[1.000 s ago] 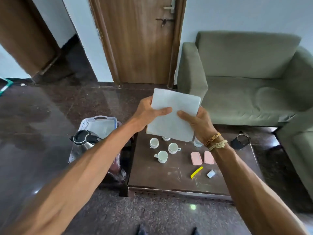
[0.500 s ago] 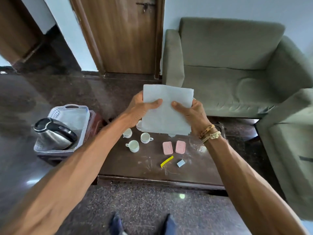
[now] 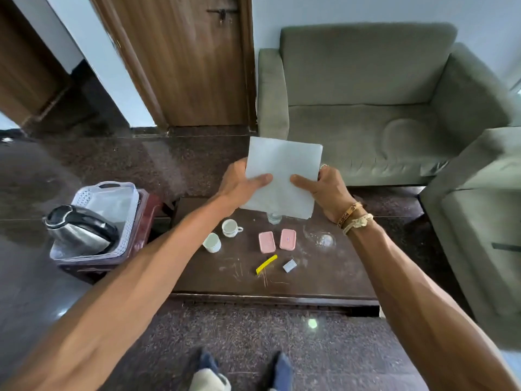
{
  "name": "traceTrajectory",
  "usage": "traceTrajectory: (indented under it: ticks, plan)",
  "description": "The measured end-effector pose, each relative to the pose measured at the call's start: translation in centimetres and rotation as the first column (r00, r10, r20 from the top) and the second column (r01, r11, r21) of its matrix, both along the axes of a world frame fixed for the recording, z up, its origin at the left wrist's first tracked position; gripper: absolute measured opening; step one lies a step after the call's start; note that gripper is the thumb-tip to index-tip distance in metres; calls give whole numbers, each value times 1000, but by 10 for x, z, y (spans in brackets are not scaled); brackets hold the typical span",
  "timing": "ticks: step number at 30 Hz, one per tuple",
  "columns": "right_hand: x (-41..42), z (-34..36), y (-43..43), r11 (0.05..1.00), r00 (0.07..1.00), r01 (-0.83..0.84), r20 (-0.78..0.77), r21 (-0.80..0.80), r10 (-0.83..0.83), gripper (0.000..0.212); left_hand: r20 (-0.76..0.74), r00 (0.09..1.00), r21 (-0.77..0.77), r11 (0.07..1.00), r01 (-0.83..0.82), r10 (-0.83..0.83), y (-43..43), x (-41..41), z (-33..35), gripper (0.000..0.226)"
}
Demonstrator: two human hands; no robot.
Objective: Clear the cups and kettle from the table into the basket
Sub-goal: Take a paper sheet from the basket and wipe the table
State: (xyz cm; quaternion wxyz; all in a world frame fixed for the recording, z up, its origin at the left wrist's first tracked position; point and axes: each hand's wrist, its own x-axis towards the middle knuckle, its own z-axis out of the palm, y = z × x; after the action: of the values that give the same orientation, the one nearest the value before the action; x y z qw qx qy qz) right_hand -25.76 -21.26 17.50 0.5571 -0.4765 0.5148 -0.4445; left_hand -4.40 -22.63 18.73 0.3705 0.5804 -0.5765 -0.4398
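Observation:
I hold a white folded cloth [image 3: 283,176] up over the dark wooden table [image 3: 324,275]. My left hand [image 3: 241,184] pinches its left edge and my right hand [image 3: 327,187] pinches its right edge. Two white cups show on the table below: one with a handle [image 3: 231,228], one nearer the left edge [image 3: 212,242]. My left forearm and the cloth may hide more. The steel kettle [image 3: 79,230] lies tilted in the white plastic basket [image 3: 112,198], which sits on a dark red stool to the left of the table.
Two pink blocks [image 3: 276,241], a yellow strip [image 3: 266,264], a small grey block [image 3: 289,265] and a clear glass [image 3: 274,218] lie on the table. A green sofa [image 3: 366,114] stands behind, another seat at right. My feet [image 3: 245,371] are on the speckled floor.
The view has shifted, so the table and basket sit further right and lower in frame. Both hands keep holding the cloth at about the same height. Fewer cups show now.

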Motion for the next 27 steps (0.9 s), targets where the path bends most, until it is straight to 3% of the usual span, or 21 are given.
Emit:
traceTrajectory:
  ticks: [4, 8, 15, 21, 27]
  plan:
    - [-6, -8, 0, 998, 996, 63, -65, -6, -63, 24, 44, 998, 6, 999, -54, 54, -3, -10, -6, 36]
    - [-8, -15, -4, 981, 967, 192, -167, -29, -194, 22, -96, 993, 118, 990, 76, -65, -15, -12, -16, 26]
    - [-13, -18, -22, 972, 936, 236, -265, -19, -232, 18, 21, 999, 136, 990, 47, -50, -50, -17, -28, 29]
    - [-9, -13, -44, 904, 786, 425, -475, -48, -395, 26, 127, 984, 167, 981, 99, -121, -88, -16, -33, 25]
    - [4, -10, -52, 889, 701, 446, -578, -101, -417, 25, 260, 959, 68, 993, 99, -114, -103, -47, -34, 14]
